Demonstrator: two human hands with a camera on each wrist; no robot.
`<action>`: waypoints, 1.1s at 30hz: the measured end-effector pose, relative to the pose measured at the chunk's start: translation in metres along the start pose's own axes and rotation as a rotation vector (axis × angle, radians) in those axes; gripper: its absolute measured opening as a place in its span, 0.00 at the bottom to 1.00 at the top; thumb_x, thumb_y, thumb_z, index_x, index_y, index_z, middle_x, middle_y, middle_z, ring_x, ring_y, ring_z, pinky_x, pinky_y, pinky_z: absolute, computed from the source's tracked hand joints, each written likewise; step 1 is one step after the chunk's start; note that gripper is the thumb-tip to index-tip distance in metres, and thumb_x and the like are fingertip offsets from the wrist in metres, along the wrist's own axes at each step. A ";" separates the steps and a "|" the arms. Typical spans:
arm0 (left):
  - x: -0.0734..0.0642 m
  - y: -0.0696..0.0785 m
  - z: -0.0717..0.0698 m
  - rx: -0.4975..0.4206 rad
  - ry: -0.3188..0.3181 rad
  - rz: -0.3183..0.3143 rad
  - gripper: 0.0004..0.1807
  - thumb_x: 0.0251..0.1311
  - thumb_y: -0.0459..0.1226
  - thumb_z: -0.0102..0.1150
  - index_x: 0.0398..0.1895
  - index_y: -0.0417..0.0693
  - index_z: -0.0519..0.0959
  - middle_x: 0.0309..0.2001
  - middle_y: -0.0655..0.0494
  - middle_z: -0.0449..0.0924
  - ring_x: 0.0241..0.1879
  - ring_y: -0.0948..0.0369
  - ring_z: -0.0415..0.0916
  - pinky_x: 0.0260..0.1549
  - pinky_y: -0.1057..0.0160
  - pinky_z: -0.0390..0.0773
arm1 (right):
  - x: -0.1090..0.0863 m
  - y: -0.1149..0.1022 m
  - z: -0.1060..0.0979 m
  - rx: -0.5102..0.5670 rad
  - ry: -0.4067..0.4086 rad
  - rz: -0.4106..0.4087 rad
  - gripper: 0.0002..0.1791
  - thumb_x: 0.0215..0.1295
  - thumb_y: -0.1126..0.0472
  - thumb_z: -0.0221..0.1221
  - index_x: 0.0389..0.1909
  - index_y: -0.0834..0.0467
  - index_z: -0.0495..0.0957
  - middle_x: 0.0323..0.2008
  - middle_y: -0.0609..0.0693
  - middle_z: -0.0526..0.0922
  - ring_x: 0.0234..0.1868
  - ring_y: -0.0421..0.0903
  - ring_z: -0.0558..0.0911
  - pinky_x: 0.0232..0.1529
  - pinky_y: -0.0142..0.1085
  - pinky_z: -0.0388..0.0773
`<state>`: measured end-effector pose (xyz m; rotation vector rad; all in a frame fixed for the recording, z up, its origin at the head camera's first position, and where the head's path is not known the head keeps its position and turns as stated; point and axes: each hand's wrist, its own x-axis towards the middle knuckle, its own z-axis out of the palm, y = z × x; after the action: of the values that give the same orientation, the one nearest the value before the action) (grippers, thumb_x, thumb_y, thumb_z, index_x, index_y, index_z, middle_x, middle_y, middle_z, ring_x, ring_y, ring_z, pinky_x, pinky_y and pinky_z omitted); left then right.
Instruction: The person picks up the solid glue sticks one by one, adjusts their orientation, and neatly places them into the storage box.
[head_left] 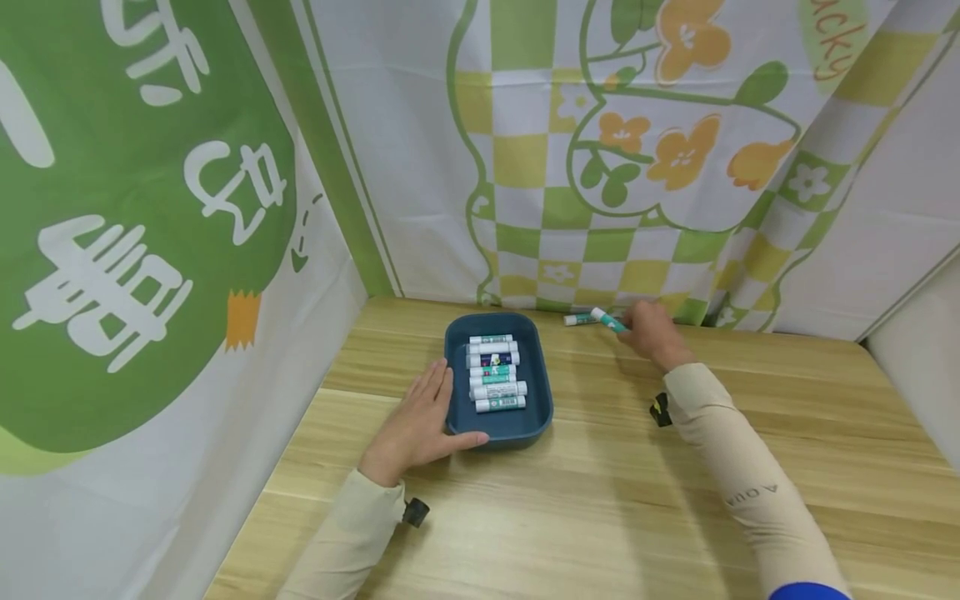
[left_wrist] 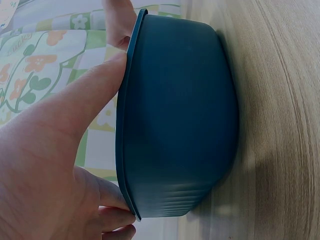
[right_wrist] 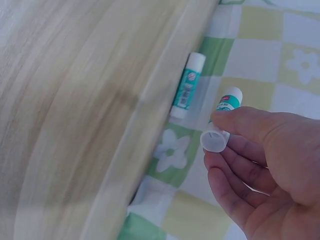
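Note:
My right hand (head_left: 656,333) pinches a white-and-green glue stick (head_left: 606,319) between thumb and fingers, above the table's back edge. In the right wrist view the hollow white end of this held glue stick (right_wrist: 215,141) faces the camera. Another glue stick (right_wrist: 188,86) lies beside it at the table edge. To the left, a dark blue plastic tray (head_left: 542,398) holds several glue sticks (head_left: 495,372) in a column, one of them with a dark navy label. My left hand (head_left: 414,423) rests at the tray's near left corner, fingers extended along the side and thumb on the near rim.
The wooden table (head_left: 600,508) ends at the back against a hanging cloth (head_left: 555,167) with checks and flowers. A green-and-white printed cloth (head_left: 150,208) hangs along the left side. Small black devices (head_left: 661,410) sit at both wrists.

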<state>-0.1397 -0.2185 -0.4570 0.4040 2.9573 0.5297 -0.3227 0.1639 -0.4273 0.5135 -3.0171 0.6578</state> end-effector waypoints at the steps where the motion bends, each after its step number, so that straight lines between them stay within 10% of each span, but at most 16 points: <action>1: 0.000 0.000 0.000 0.000 -0.002 0.000 0.69 0.60 0.75 0.58 0.84 0.32 0.47 0.86 0.37 0.38 0.87 0.42 0.37 0.85 0.43 0.47 | 0.000 -0.002 0.000 -0.006 0.000 -0.011 0.07 0.66 0.69 0.65 0.36 0.70 0.88 0.28 0.60 0.87 0.24 0.46 0.75 0.27 0.37 0.75; 14: 0.001 -0.001 -0.003 0.009 -0.017 -0.011 0.69 0.60 0.74 0.59 0.85 0.32 0.45 0.86 0.37 0.37 0.87 0.43 0.36 0.85 0.43 0.46 | -0.005 -0.034 -0.001 -0.042 -0.025 -0.136 0.09 0.66 0.68 0.68 0.44 0.68 0.88 0.42 0.64 0.90 0.41 0.58 0.89 0.45 0.51 0.89; 33: 0.000 0.000 -0.001 0.002 -0.015 -0.006 0.69 0.60 0.75 0.58 0.84 0.32 0.46 0.86 0.37 0.37 0.87 0.43 0.36 0.85 0.44 0.46 | -0.022 -0.093 0.004 -0.004 -0.082 -0.396 0.02 0.63 0.69 0.71 0.35 0.63 0.88 0.35 0.57 0.90 0.39 0.53 0.90 0.43 0.47 0.89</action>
<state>-0.1402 -0.2184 -0.4561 0.3972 2.9438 0.5213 -0.2715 0.0892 -0.3949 1.1223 -2.8526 0.6127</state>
